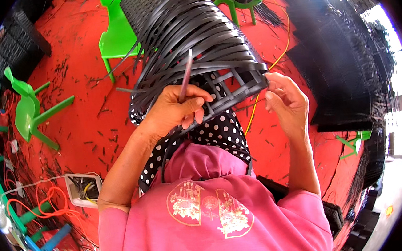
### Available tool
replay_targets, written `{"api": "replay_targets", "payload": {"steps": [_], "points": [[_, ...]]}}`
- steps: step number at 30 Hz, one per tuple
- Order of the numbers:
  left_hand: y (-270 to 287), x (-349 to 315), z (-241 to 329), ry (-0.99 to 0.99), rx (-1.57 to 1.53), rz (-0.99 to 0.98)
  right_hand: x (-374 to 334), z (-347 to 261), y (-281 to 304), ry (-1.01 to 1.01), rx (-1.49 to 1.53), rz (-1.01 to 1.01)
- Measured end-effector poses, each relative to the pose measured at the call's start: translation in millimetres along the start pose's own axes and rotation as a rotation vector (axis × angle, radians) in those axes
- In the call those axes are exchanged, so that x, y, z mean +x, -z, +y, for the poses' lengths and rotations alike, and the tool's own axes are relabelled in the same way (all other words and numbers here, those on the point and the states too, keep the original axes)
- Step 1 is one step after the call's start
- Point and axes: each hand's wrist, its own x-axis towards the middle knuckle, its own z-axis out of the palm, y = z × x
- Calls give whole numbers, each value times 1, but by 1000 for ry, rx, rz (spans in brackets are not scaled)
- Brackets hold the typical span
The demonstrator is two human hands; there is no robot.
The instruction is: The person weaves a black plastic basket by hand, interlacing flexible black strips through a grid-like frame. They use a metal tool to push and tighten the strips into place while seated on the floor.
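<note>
A half-woven black plastic frame [235, 86] rests across my lap, its open bars facing me. Flat black strips [203, 38] wrap over it in close rows, with loose ends sticking out on the left. My left hand [177, 109] is by the frame's near left part, closed round a slender pinkish rod-like tool [186, 74] whose pale tip points up and away. What kind of tool it is I cannot make out. At the frame's right corner, my right hand [288, 100] has thumb and fingers pinched on a thin black strip. Part of that strip is hidden by the fingers.
Green plastic chairs [117, 35] stand beyond the frame, and another green chair [30, 113] is at the left. Black woven panels [335, 67] are stacked on the right. Strip scraps litter the red floor [86, 106]. A whitish bin [76, 189] and orange cable [51, 203] lie lower left.
</note>
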Motion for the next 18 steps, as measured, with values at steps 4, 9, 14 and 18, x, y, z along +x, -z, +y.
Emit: {"api": "replay_targets", "payload": {"steps": [4, 9, 14, 18], "points": [[8, -33, 1, -370, -489, -213, -7, 2, -4, 23, -23, 70], [-30, -87, 48, -846, -742, -722, -20, 11, -18, 24, 136, 143], [-27, -112, 51, -826, -776, -872, -30, 21, -26, -45, 66, 103], [-29, -112, 58, -794, -847, -883, -36, 22, -34, -139, 43, -19]]}}
